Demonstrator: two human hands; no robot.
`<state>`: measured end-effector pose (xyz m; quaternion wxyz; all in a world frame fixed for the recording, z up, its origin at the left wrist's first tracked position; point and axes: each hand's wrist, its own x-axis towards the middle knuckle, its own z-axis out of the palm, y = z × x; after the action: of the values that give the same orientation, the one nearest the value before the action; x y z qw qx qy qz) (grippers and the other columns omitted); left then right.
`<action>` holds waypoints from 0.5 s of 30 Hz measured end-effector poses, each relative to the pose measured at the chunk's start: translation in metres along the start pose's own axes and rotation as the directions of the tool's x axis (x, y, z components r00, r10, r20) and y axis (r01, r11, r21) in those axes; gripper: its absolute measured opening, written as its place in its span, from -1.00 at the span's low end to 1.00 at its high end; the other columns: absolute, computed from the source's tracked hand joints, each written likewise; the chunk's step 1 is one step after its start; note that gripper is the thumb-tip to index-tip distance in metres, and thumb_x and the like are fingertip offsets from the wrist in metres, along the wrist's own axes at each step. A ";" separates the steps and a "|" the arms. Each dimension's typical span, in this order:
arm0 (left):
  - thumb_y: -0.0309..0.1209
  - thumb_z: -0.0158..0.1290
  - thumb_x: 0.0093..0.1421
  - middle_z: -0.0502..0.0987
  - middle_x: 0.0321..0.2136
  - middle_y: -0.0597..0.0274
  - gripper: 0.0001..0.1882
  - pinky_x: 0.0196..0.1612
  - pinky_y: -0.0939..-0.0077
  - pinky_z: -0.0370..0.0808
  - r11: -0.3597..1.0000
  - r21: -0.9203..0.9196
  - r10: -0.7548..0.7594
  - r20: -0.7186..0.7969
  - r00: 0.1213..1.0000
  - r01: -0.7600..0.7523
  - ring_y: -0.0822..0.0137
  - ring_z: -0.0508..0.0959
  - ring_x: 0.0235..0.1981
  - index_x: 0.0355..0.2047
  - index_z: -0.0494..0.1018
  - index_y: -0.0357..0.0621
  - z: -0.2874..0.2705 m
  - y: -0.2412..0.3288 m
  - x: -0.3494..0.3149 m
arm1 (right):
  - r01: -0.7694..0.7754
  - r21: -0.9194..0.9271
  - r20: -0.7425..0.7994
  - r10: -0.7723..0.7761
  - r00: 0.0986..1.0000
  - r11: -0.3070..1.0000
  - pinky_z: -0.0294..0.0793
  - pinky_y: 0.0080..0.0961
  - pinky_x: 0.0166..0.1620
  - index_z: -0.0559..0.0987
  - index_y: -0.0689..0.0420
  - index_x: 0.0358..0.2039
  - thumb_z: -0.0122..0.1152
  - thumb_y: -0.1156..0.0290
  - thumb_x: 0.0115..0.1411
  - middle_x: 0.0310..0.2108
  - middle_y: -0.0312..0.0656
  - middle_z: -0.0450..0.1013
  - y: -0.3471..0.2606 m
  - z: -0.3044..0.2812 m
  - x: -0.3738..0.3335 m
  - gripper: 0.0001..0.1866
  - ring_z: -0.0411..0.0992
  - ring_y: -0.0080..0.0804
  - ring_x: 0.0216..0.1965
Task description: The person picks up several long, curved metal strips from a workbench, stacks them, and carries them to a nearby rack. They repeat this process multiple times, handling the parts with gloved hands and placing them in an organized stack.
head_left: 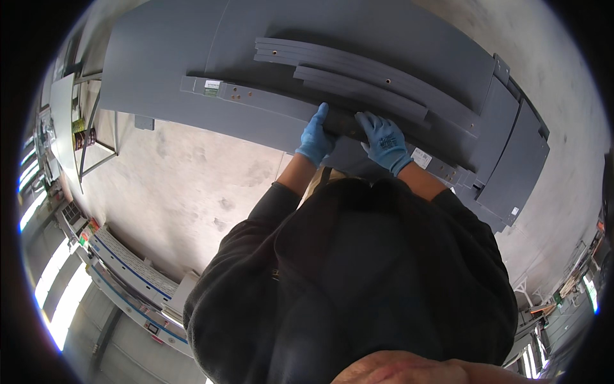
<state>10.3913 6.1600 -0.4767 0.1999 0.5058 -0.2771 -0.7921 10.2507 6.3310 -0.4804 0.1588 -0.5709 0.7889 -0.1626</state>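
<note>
Both my hands wear light blue gloves. Between them lies a short black flat piece (346,124), whose exact kind I cannot make out. My left hand (314,137) grips its left end, thumb pointing away from me and fingers partly hidden. At the other end, my right hand (386,142) has its fingers curled over the far edge. Under the piece runs a long grey rail (275,104) with small brass-coloured holes and a label near its left end. Just beyond my hands, a stack of narrow grey strips (361,93) rests on a large grey panel (163,48).
A longer stack of grey strips (332,59) lies farther back. At the right stands a grey box-like section (511,173) with a raised edge. A white-topped table (64,121) on a metal frame is at the left. Long white-and-blue packages (131,269) lie at lower left.
</note>
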 end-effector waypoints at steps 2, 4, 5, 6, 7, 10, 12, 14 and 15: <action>0.11 0.18 0.44 0.36 0.42 -0.22 -0.19 0.48 -0.15 0.32 0.876 0.377 0.378 -0.149 0.914 -0.301 -0.17 0.42 0.39 0.43 0.31 -0.26 0.003 0.008 -0.005 | 0.048 0.008 -0.129 -0.047 0.990 0.999 0.45 -0.09 0.34 0.31 -0.04 0.50 0.53 0.18 0.16 0.32 -0.03 0.43 0.002 0.007 0.006 -0.07 0.50 -0.07 0.26; 0.17 0.14 0.44 0.24 0.48 -0.34 -0.11 0.54 -0.19 0.19 0.269 0.902 0.847 -0.054 0.530 -0.338 -0.22 0.33 0.47 0.48 0.24 -0.27 0.002 0.021 -0.011 | 0.039 0.014 -0.136 -0.036 0.990 0.999 0.48 -0.10 0.32 0.30 -0.05 0.50 0.53 0.21 0.15 0.31 -0.05 0.43 0.005 0.009 0.012 -0.07 0.51 -0.07 0.23; 0.19 0.12 0.43 0.19 0.51 -0.39 -0.07 0.57 -0.21 0.12 -0.077 0.984 0.939 0.126 0.320 -0.162 -0.24 0.28 0.51 0.51 0.21 -0.28 0.001 0.030 -0.014 | 0.025 0.021 -0.117 -0.023 0.993 0.999 0.48 -0.11 0.32 0.30 -0.05 0.51 0.54 0.22 0.14 0.30 -0.07 0.43 0.006 0.008 0.015 -0.06 0.51 -0.06 0.23; 0.24 0.11 0.41 0.23 0.50 -0.36 -0.03 0.58 -0.19 0.07 -0.243 0.941 0.919 0.301 0.253 -0.236 -0.22 0.26 0.52 0.52 0.21 -0.28 -0.001 0.041 -0.015 | 0.013 0.027 -0.107 -0.010 0.994 1.000 0.49 -0.12 0.32 0.30 -0.05 0.51 0.54 0.23 0.14 0.30 -0.09 0.43 0.006 0.007 0.017 -0.05 0.51 -0.06 0.22; 0.29 0.11 0.38 0.27 0.49 -0.32 0.02 0.60 -0.18 0.02 -0.382 0.877 0.874 0.445 0.193 -0.290 -0.21 0.24 0.54 0.53 0.21 -0.28 -0.003 0.055 -0.015 | 0.013 0.020 -0.105 -0.011 0.994 1.000 0.49 -0.11 0.32 0.30 -0.05 0.51 0.54 0.23 0.13 0.29 -0.09 0.43 0.006 0.005 0.019 -0.05 0.51 -0.06 0.21; 0.41 -0.06 0.40 0.27 0.52 -0.20 0.03 0.60 -0.19 0.03 -0.729 0.586 0.488 0.807 0.331 -0.354 -0.19 0.22 0.56 0.53 0.24 -0.20 -0.016 0.106 0.000 | 0.010 -0.008 -0.110 -0.011 0.994 1.000 0.50 -0.10 0.30 0.30 -0.06 0.50 0.53 0.20 0.15 0.28 -0.08 0.45 0.005 -0.004 0.026 -0.07 0.53 -0.07 0.20; 0.52 -0.24 0.40 0.30 0.52 -0.04 0.05 0.59 -0.20 0.08 -0.773 0.425 0.262 0.890 0.373 -0.470 -0.15 0.24 0.56 0.50 0.33 -0.12 -0.034 0.143 0.022 | 0.015 -0.030 -0.121 -0.019 0.992 0.999 0.51 -0.10 0.27 0.29 -0.08 0.50 0.50 0.17 0.18 0.26 -0.06 0.47 0.004 -0.011 0.031 -0.10 0.54 -0.07 0.19; 0.49 -0.03 0.33 0.31 0.51 -0.09 0.04 0.57 -0.13 0.15 -0.846 0.331 0.158 0.904 0.397 -0.418 -0.15 0.25 0.55 0.53 0.31 -0.05 -0.077 0.188 0.050 | 0.009 -0.035 -0.086 -0.011 0.996 0.999 0.50 -0.10 0.28 0.29 -0.08 0.50 0.50 0.17 0.19 0.26 -0.07 0.48 0.002 -0.017 0.036 -0.10 0.54 -0.08 0.20; 0.33 0.15 0.31 0.27 0.53 -0.12 0.02 0.58 -0.08 0.15 -0.854 0.414 0.246 0.855 0.457 -0.314 -0.14 0.24 0.56 0.56 0.25 -0.07 -0.111 0.216 0.064 | 0.006 -0.040 -0.093 -0.010 0.996 0.999 0.50 -0.10 0.28 0.28 -0.09 0.50 0.50 0.17 0.19 0.25 -0.08 0.48 0.002 -0.020 0.040 -0.10 0.54 -0.08 0.20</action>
<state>10.4741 5.9302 -0.4190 0.0505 0.1372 -0.9837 0.1050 10.2288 6.2954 -0.4658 0.1100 -0.5690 0.7962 -0.1740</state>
